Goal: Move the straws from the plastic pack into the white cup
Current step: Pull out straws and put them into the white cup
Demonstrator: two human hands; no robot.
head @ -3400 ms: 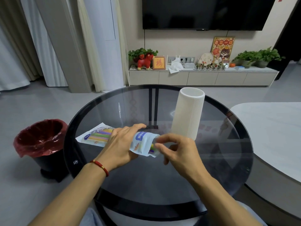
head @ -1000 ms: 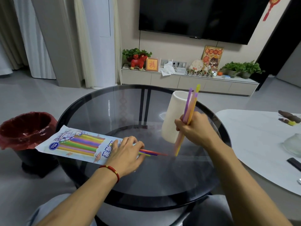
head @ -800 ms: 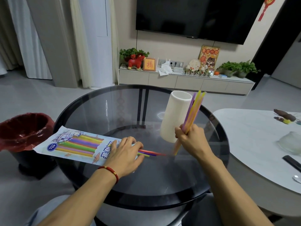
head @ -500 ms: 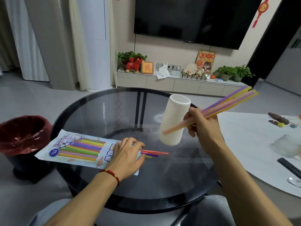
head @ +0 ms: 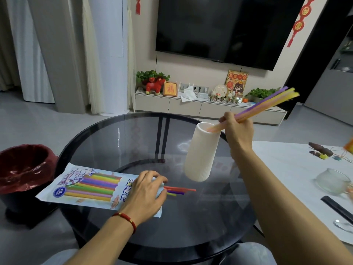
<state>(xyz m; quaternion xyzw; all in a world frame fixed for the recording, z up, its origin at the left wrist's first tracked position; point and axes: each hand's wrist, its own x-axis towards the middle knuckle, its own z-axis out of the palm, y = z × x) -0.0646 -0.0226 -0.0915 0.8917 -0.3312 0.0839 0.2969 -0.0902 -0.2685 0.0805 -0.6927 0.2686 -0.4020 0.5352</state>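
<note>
A tall ribbed white cup [head: 202, 153] stands on the round dark glass table [head: 200, 222]. My right hand [head: 237, 131] grips a bundle of purple, pink and yellow straws [head: 267, 105], tilted up to the right, with their lower tips just inside the cup's rim. The plastic straw pack [head: 86, 186] lies flat at the table's left. My left hand [head: 146, 194] presses palm-down on the pack's open right end. A few red, purple and yellow straws [head: 178, 191] stick out of the pack onto the glass.
A bin with a red liner [head: 23, 169] stands on the floor left of the table. A white table [head: 298, 169] on the right carries a glass bowl [head: 331, 183] and a dark remote [head: 338, 208]. A TV cabinet runs along the far wall.
My right hand pulled a bundle of straws from the pack, raised it beside the cup and swung its lower end up to the cup's mouth. My left hand stayed on the pack.
</note>
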